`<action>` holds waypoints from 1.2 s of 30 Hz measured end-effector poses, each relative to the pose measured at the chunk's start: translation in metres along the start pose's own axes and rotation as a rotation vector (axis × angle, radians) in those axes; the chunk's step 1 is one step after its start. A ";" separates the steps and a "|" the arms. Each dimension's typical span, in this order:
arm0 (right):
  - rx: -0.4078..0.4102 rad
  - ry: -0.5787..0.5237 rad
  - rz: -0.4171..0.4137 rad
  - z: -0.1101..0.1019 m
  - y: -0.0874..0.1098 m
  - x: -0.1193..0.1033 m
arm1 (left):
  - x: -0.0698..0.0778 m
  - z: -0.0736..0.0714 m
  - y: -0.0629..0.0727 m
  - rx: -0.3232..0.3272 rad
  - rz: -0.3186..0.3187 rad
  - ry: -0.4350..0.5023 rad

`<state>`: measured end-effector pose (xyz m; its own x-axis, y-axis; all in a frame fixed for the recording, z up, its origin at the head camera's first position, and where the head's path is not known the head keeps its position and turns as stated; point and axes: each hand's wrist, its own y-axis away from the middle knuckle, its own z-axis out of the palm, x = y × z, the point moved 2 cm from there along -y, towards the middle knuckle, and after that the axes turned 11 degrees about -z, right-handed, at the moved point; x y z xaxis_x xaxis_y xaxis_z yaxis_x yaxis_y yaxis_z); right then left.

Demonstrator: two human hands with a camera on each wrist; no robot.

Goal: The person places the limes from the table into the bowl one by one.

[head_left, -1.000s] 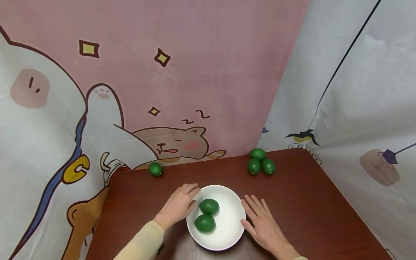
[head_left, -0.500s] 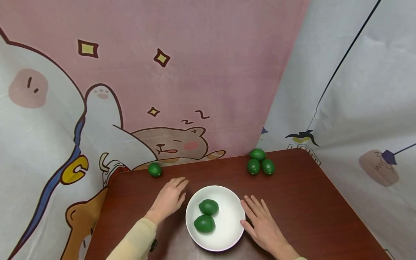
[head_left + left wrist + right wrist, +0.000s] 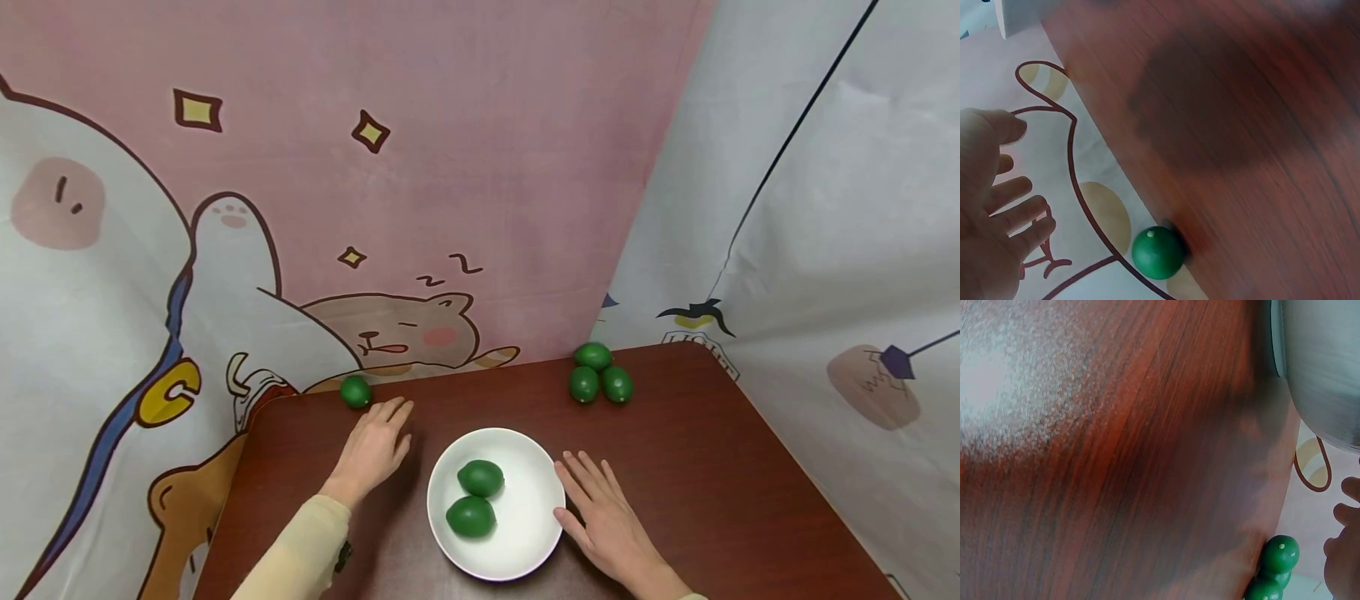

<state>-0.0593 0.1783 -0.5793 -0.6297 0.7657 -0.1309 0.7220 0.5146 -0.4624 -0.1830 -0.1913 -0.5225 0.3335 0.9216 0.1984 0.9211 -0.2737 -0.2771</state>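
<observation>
A white bowl (image 3: 528,521) sits near the front of the table, with two green limes (image 3: 481,477) lying in its left half. My left hand (image 3: 369,454) is above the table left of the bowl, fingers extended and holding nothing. Just beyond its fingertips a single lime (image 3: 356,392) lies by the back edge; the left wrist view shows this lime (image 3: 1159,253) apart from the hand (image 3: 991,206). My right hand (image 3: 603,521) is at the bowl's right rim with fingers straight; whether it touches the rim is hard to tell.
Three more limes (image 3: 617,385) are grouped at the back right of the brown wooden table (image 3: 697,467). A cartoon-printed cloth (image 3: 525,208) hangs behind the table and along its sides.
My left hand has moved away from the bowl's left rim, leftward and back toward the single lime. The right hand, the bowl and the limes have stayed in place.
</observation>
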 end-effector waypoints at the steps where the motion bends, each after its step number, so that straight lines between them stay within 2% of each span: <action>1: 0.000 -0.003 -0.001 0.000 0.000 0.000 | -0.002 0.001 0.000 -0.006 -0.004 -0.003; 7: -0.002 -0.015 0.002 0.001 0.000 0.000 | -0.013 0.004 -0.003 -0.032 -0.029 -0.013; 22: 0.010 -0.005 0.009 0.002 0.001 0.000 | -0.044 0.013 -0.007 -0.032 -0.109 -0.026; 30: 0.004 -0.016 0.007 0.001 0.001 0.001 | -0.058 0.022 -0.010 -0.062 -0.177 -0.002; 36: 0.011 -0.015 0.002 0.001 0.001 0.001 | -0.064 0.021 -0.011 -0.090 -0.222 0.001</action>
<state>-0.0594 0.1786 -0.5809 -0.6322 0.7611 -0.1451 0.7203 0.5083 -0.4720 -0.2192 -0.2414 -0.5521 0.1207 0.9617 0.2461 0.9861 -0.0876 -0.1413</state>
